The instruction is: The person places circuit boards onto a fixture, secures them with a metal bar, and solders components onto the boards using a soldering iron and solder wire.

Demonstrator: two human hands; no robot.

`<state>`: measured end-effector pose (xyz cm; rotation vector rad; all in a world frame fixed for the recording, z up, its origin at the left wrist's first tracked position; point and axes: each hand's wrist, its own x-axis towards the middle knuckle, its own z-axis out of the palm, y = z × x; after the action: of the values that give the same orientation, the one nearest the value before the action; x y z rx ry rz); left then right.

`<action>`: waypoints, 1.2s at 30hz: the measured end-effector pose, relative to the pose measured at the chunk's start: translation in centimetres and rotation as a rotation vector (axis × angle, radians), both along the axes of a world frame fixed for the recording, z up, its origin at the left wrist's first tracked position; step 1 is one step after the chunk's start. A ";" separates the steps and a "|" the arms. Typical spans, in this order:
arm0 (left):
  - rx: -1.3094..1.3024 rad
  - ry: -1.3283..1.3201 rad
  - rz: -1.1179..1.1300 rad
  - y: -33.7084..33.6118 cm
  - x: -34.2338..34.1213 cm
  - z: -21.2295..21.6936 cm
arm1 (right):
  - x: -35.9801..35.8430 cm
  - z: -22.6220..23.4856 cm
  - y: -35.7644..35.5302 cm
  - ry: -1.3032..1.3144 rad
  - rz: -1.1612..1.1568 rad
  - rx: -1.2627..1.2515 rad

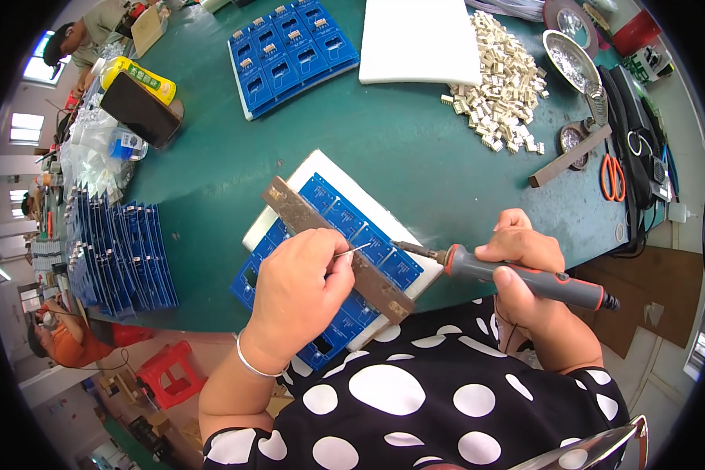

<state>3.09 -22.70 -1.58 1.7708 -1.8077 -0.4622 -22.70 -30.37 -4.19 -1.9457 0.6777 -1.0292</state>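
A blue circuit board panel [399,265] lies tilted on a white foam pad [319,162] before me. Across the panel rests a brown bar [382,291]. My left hand [296,274] is over the bar, its thumb and forefinger pinching a thin silvery solder wire [360,248] whose end points right. In my right hand [529,254] is a grey soldering iron [478,268] with orange trim, fingers wrapped round its handle. The iron's tip is over the panel's right part, close to the wire's end; whether it touches the board I cannot tell.
At the back stands another blue panel [294,55] with white connectors, beside a white foam sheet [421,39] and a heap of connectors [497,86]. Right are a brown block [569,157] and orange-handled scissors [612,178]. Left are stacked blue boards [125,258] and a phone [139,111].
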 end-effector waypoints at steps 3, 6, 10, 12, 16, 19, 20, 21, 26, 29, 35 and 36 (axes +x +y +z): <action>0.016 0.026 -0.034 0.2 -0.5 -0.1 | -0.3 -0.2 0.4 -0.022 -0.017 0.048; 0.026 -0.129 -0.074 0.0 -1.0 0.4 | -0.4 -0.5 0.7 -0.024 0.002 0.068; 0.063 -0.184 -0.128 -0.4 -1.4 0.4 | -0.1 -0.9 0.9 -0.042 0.026 0.064; 0.080 -0.205 -0.148 -0.5 -1.4 0.4 | 0.1 -0.9 0.9 -0.040 0.031 0.061; 0.123 -0.254 -0.189 -0.6 -1.6 0.6 | 0.2 -1.1 1.0 -0.048 0.032 0.067; 0.135 -0.284 -0.211 -0.9 -1.5 0.7 | 0.4 -1.3 1.0 -0.050 0.036 0.048; 0.130 -0.298 -0.224 -1.0 -1.5 0.7 | 0.5 -1.3 1.0 -0.051 0.035 0.049; 0.131 -0.298 -0.225 -1.1 -1.5 0.8 | 0.5 -1.3 0.9 -0.052 0.035 0.048; 0.123 -0.317 -0.244 -1.5 -1.8 0.8 | 0.6 -1.3 0.9 -0.056 0.029 0.047; 0.116 -0.339 -0.236 -1.7 -2.1 0.8 | 0.5 -1.3 0.9 -0.053 0.039 0.034; 0.107 -0.344 -0.188 -2.2 -1.3 1.2 | 0.8 -1.2 0.9 -0.032 0.032 0.049; 0.106 -0.344 -0.188 -2.0 -0.8 1.2 | 0.9 -1.2 0.8 -0.025 0.031 0.041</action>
<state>2.29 -24.74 -0.33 1.8482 -2.2391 -0.3464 -21.81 -29.55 -5.35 -1.8989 0.6482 -1.0121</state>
